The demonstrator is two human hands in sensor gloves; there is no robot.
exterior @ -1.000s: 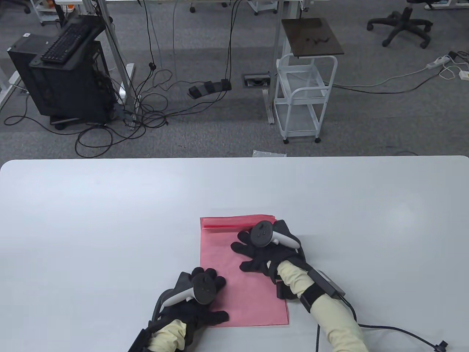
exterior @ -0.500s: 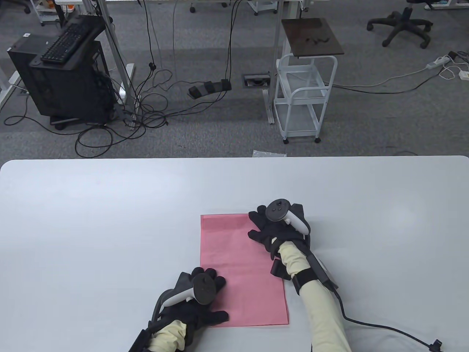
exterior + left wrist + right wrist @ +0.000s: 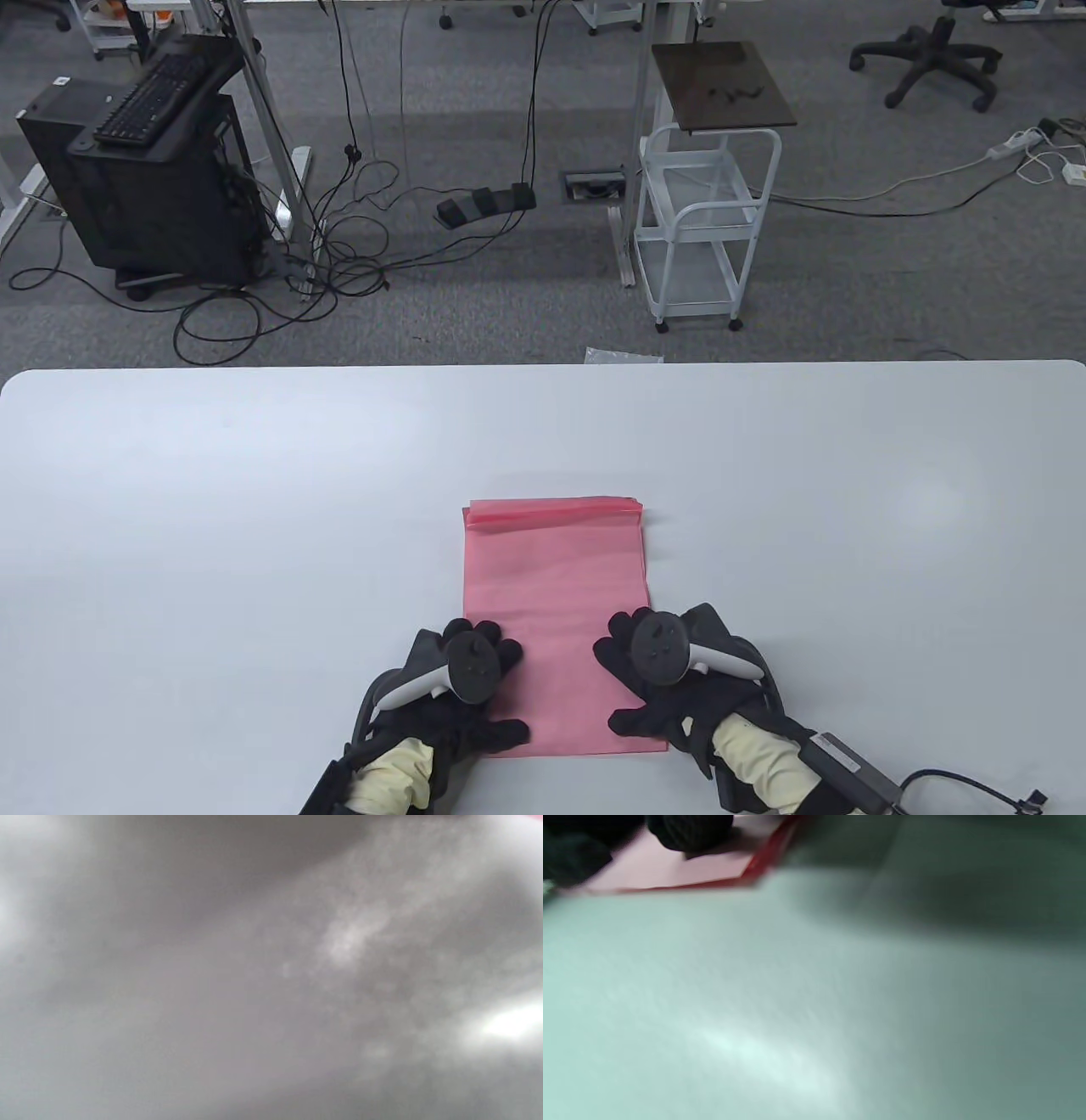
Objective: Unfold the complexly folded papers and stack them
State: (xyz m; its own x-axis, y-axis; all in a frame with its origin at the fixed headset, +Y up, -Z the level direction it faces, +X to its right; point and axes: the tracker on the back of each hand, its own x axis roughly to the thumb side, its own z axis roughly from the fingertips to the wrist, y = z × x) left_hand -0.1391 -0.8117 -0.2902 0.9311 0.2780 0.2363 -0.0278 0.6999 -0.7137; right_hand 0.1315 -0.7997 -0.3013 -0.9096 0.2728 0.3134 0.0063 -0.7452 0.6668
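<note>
The left hand [image 3: 462, 688] is lying flat on the near-left corner of the pink paper [image 3: 556, 611], fingers spread and pressing down, gripping nothing. The right hand [image 3: 670, 679] is resting on the near-right corner the same way — open, palm down; the right wrist view is showing a dark fingertip [image 3: 689, 830] sitting on the sheet close to its corner, though the blur is making contact hard to confirm. The left wrist view is showing only grey blur.

The paper is lying on the white table [image 3: 254, 509], near the front edge and a little right of centre, its far edge curling up as a springy flap. It is likely light, thin and easily creased — best pinched at that raised far edge while one palm is pinning the near end.
</note>
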